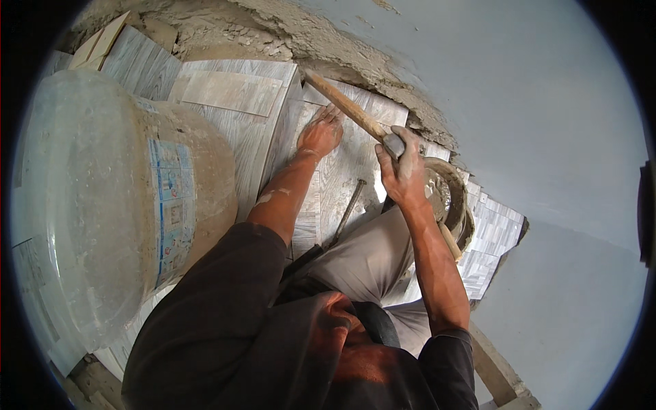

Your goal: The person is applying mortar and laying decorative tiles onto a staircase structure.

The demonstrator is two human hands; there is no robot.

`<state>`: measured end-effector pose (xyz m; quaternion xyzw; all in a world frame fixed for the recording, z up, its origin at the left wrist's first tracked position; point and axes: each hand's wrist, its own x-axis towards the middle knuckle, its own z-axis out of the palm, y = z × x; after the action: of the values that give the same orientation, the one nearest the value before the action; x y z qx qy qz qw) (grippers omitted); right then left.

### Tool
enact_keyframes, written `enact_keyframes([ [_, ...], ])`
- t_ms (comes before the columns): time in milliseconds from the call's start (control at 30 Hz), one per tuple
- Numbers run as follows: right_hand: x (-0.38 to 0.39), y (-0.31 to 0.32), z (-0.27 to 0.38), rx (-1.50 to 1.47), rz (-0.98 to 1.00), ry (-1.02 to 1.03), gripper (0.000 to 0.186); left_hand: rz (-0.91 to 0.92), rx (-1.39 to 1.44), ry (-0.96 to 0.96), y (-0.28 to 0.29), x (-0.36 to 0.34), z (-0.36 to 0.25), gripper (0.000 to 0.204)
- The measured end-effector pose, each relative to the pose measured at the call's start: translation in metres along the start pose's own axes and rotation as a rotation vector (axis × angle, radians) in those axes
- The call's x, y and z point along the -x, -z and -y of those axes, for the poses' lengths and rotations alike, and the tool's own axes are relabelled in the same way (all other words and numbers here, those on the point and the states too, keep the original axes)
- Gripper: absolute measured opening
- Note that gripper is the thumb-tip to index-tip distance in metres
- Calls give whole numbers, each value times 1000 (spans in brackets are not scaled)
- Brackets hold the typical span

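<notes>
My right hand [403,167], dusty with cement, is closed around the metal head of a hammer [347,104]. The hammer's wooden handle points up and left, its end near the rough wall edge at the back of the tile. My left hand [321,131] lies with its fingers stretched on a grey wood-look tile [338,160], to the left of the hammer's handle. Beside my knee a second hammer [350,208], with a thin metal shaft and a black grip, rests on the tiled step. Right of my leg stands a bucket [470,229] with wet mortar [437,191] in it.
A large translucent plastic tub [89,205] with a blue-and-white label stands on my left. Tiled steps [236,137] hold a loose tile piece [232,92]. Broken cement [369,58] edges the grey wall [533,102]. A wooden handle [449,241] leans at the bucket.
</notes>
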<state>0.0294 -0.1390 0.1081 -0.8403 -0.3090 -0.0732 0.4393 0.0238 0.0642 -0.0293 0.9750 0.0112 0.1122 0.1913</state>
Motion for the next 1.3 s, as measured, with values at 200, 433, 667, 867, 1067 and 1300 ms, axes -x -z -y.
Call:
enact_keyframes([
  [200,-3,0,1,-39,-42,-7,42,-2,-1,-19,-5,-1,4,39],
  [433,5,-2,-1,-60,8,-100,42,124,-71,75,1,-6,1,37],
  [667,4,0,5,36,-83,50,44,49,-80,55,4,-4,-2,36],
  [867,7,2,6,-77,-32,-93,41,47,-20,65,3,-2,0,35],
  [1067,7,1,8,-36,-56,-42,42,31,-26,78,6,-3,-3,37],
  [1300,2,2,9,-19,14,-125,43,41,-60,-2,0,5,2,35],
])
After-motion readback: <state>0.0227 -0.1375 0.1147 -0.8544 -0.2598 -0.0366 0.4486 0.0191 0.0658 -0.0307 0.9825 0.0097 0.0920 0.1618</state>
